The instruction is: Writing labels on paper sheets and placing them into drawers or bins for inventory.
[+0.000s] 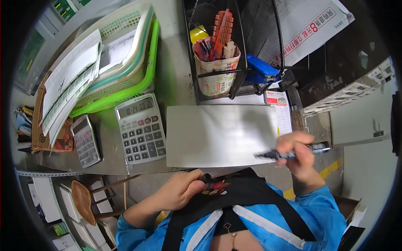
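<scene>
A blank white sheet of paper (pixel 220 136) lies on the desk before me, its near side at the desk's edge. My right hand (pixel 296 150) holds an uncapped black marker pen (pixel 290 153) over the sheet's lower right corner; hand and tip are somewhat blurred, and whether the tip touches the paper I cannot tell. Below the desk's edge, in front of my apron, my left hand (pixel 185 189) grips a black marker cap (pixel 206 178) between thumb and fingers. Just left of the sheet lies a large desk calculator (pixel 141 128).
A smaller calculator (pixel 85 141) rests further left, beside stacked plastic baskets (pixel 150 72) with papers. Behind the sheet stands a black mesh organizer (pixel 263 31) with a pen cup (pixel 216 73) and a blue stapler (pixel 262 69). A small red-and-white box (pixel 275 98) sits near the sheet's far right corner.
</scene>
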